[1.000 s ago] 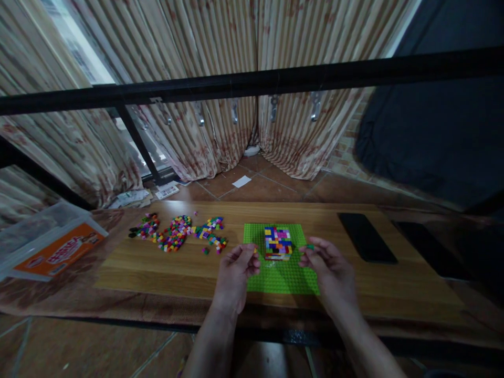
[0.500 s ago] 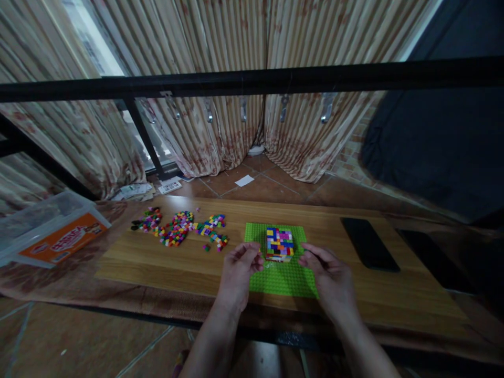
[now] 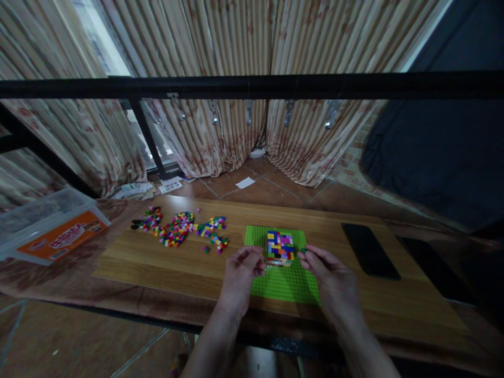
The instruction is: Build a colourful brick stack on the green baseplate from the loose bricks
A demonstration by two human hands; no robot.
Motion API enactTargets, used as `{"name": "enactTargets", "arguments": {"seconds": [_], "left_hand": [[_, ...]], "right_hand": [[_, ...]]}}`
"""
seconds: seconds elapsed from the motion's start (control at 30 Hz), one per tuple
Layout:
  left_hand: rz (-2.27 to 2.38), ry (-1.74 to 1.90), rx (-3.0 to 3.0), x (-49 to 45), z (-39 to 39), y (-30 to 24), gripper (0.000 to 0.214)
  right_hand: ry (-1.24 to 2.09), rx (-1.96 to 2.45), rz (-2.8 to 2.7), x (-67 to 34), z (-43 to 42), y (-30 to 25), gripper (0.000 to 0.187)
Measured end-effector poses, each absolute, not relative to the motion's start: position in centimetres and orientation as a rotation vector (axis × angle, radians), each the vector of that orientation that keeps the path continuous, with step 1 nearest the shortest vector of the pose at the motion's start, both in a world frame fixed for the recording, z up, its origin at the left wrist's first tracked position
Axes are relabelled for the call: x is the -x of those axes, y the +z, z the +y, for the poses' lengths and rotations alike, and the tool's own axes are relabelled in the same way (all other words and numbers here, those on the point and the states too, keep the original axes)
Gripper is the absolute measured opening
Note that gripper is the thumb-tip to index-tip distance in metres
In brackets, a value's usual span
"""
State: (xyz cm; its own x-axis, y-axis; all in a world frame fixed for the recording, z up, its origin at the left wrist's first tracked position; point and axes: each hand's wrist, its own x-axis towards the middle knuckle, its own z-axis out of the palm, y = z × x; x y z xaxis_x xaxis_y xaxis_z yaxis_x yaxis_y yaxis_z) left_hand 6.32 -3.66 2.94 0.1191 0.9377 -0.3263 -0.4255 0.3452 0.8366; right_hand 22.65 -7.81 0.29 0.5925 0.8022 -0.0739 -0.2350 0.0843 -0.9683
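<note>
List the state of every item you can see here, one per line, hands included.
left hand: fingers curled, at the left edge of the baseplate.
right hand: pinching a small green brick.
block stack: built up, standing on the baseplate.
green baseplate: flat on the table.
loose bricks: scattered in a pile.
phone: lying flat, screen dark.
plastic box: closed, lid on.
curtains: drawn.

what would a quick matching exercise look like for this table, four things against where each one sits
Things:
1. block stack
2. loose bricks
3. black phone
4. orange-labelled box

Places:
A. far left, off the wooden board
B. right of the green baseplate
C. on the baseplate, between left hand and right hand
D. scattered on the board, left of the baseplate

Pairs: 1-C, 2-D, 3-B, 4-A
</note>
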Motion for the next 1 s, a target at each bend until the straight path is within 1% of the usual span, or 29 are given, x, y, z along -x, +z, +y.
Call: {"name": "enactTargets", "arguments": {"seconds": [0.07,0.17,0.33,0.47,0.73,1.0], "left_hand": [[0.992,1.105,-0.639,-6.3,-3.7,3.0,0.023],[0.991,1.103,-0.641,-6.3,-3.7,3.1,0.023],[1.0,1.097,-0.644,-6.4,-3.7,3.1,0.022],[0.999,1.091,-0.646,-6.4,-3.8,3.1,0.022],[1.008,1.096,-0.646,-6.2,-3.7,3.1,0.022],[1.01,1.107,-0.637,-6.2,-3.7,2.9,0.022]], "right_hand": [[0.886,1.221,-0.557,-22.7,-7.8,0.2,0.031],[0.857,1.271,-0.603,-22.8,-7.8,0.1,0.031],[0.652,1.476,-0.879,-22.7,-7.9,-0.1,0.025],[0.519,1.494,-1.074,-22.6,-7.2,-0.6,0.019],[0.608,1.467,-1.04,-23.0,-5.8,-2.1,0.019],[0.589,1.477,-1.084,-23.6,-6.1,-1.7,0.018]]}}
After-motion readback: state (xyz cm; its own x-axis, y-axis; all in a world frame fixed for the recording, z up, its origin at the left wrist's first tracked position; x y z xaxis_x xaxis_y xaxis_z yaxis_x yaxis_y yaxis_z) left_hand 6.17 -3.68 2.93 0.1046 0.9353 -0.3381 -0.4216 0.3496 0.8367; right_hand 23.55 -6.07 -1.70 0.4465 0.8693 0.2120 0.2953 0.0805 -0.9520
